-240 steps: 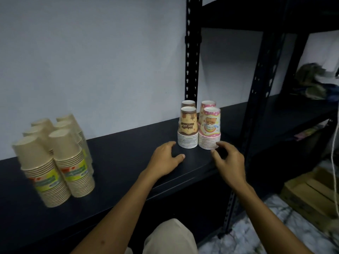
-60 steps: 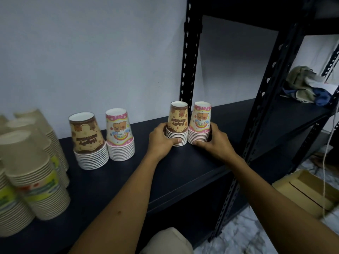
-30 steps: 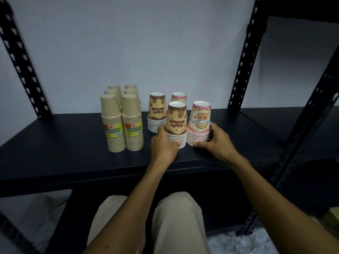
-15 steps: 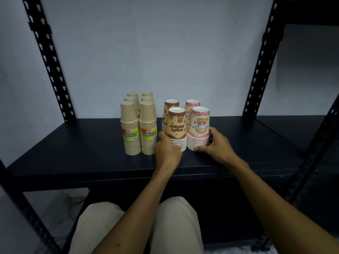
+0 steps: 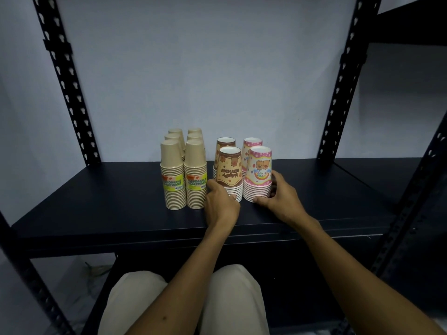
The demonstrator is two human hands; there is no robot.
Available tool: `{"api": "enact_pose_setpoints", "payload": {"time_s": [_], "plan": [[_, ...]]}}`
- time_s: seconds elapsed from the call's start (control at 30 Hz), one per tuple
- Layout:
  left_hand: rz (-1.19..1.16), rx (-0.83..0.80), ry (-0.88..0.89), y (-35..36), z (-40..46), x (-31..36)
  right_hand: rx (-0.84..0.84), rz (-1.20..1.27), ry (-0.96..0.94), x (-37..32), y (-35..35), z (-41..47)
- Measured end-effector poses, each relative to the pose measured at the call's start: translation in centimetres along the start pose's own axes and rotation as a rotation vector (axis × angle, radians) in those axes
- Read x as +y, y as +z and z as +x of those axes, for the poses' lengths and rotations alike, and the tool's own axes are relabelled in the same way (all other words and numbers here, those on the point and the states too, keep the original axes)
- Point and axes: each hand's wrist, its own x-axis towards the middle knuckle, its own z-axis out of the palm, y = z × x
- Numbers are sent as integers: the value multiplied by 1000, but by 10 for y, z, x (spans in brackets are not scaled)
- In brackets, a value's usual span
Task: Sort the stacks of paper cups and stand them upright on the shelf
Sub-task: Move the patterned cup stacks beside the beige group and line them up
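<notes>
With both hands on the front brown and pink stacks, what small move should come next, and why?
Probably let go and draw both hands back. The brown stack under the left hand and the pink stack under the right hand stand upright on the shelf, in front of like stacks and beside the plain stacks, so nothing seems left to nudge.

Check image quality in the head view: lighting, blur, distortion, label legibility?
Head view: dim, cool light; the black shelf nearly swallows shadows. Wide-angle bends the rack uprights outward. No motion blur; the front plain stack label reads cleanly, and print on the brown stack held by the left hand is upside down. No glare.
</notes>
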Motion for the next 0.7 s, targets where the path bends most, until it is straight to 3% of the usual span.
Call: {"api": "enact_pose_setpoints", "payload": {"time_s": [0.53,0.7], "plan": [[-6,27,65,-1,-8,-6,25,-41,-22,-1,2,-5],[-2,51,165,-6,-16,-17,12,-38,-6,-2,2,-6]]}}
